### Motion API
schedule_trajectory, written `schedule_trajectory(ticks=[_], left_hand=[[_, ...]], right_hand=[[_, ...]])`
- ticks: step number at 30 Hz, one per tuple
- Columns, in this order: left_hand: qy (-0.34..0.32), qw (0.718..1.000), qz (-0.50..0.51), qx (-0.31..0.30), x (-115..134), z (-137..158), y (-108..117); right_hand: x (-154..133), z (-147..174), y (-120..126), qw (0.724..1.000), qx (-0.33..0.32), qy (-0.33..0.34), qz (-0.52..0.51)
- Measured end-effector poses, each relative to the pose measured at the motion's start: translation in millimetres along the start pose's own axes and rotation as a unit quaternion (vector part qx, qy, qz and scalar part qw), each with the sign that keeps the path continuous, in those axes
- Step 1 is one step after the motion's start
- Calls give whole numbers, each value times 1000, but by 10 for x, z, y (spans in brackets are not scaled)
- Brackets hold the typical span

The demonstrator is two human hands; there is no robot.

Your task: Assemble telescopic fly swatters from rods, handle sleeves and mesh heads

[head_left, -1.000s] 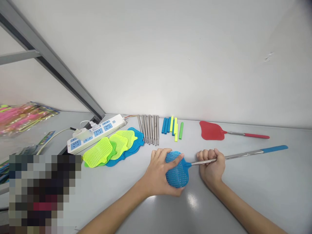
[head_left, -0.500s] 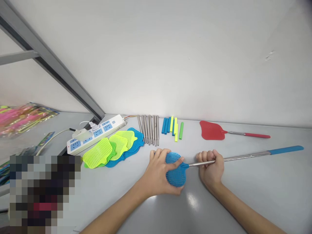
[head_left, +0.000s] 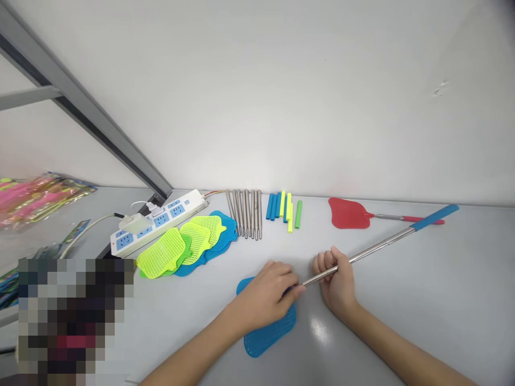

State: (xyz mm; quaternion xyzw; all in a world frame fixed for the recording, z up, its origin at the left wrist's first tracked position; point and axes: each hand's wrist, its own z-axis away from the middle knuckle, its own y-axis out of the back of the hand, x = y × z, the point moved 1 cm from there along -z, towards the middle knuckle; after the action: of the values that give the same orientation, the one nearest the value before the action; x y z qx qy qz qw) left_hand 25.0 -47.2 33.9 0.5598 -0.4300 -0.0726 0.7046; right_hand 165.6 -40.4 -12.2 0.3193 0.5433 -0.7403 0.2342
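A blue fly swatter (head_left: 263,339) with an extended metal rod and a blue grip lies slantwise between my hands, its grip end up to the right. My left hand (head_left: 267,295) covers part of the perforated head and pinches the neck where head and rod meet. Around the rod, a little right of the neck, my right hand (head_left: 336,276) is closed. Behind the blue grip lies a red fly swatter (head_left: 349,213), its handle partly crossed by that grip in view.
Loose swatter heads (head_left: 161,253) in yellow, green and blue overlap at the left, before a white power strip (head_left: 193,202). Several metal rods (head_left: 246,214) and coloured grip tubes (head_left: 279,208) lie along the wall. Bagged items (head_left: 44,195) sit far left.
My left hand has shifted from the swatter's head to its neck, and the head has swung down and left. The grip end has tilted up and left; my right hand stays round the rod.
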Motion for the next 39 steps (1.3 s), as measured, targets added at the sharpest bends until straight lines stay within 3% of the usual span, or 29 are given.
schedule_trajectory(ticks=[3, 10, 17, 25, 30, 39], left_hand=[[0, 1000, -13, -9, -22, 0, 16], [5, 1000, 8, -1, 74, 39, -74], [12, 999, 31, 3, 96, 70, -47], [6, 999, 27, -18, 124, 68, -29], [-38, 999, -5, -35, 181, 80, -14], [-44, 995, -86, 23, 118, 47, -25]], right_hand=[[-13, -22, 17, 1000, 13, 5, -14], [-20, 48, -10, 1000, -23, 1, -19], [-2, 150, -67, 999, 6, -23, -46], [139, 309, -69, 995, 30, -86, -45], [206, 471, -90, 990, 62, -127, -6], [187, 356, -73, 987, 0, -151, 50]])
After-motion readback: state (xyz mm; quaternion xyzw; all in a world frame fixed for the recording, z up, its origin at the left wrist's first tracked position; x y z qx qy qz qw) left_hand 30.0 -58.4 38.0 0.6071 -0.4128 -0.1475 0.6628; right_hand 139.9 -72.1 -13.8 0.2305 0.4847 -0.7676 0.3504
